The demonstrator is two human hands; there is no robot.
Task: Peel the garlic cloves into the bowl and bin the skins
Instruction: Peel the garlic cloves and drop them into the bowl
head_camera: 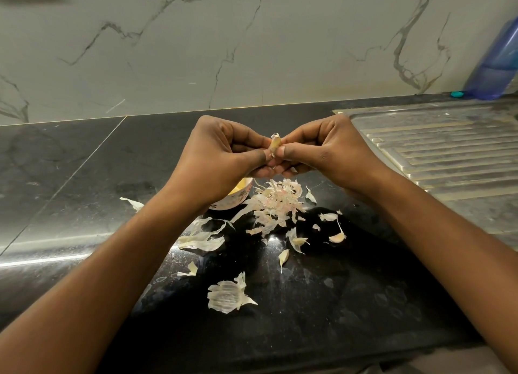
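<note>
Both hands meet above the black counter. My left hand (224, 155) and my right hand (322, 149) pinch one garlic clove (275, 145) between thumbs and fingertips; a bit of skin sticks up at its top. Under my left wrist sits a small white bowl (232, 198), mostly hidden, with pale yellow cloves showing inside. A heap of papery skins (276, 205) lies just right of the bowl. One unpeeled clove (337, 237) lies on the counter further right. No bin is in view.
More skin scraps are scattered toward me, the largest (228, 293) near the counter's front. A steel ribbed draining board (437, 149) fills the right side. A blue bottle (496, 62) stands at the back right against the marble wall.
</note>
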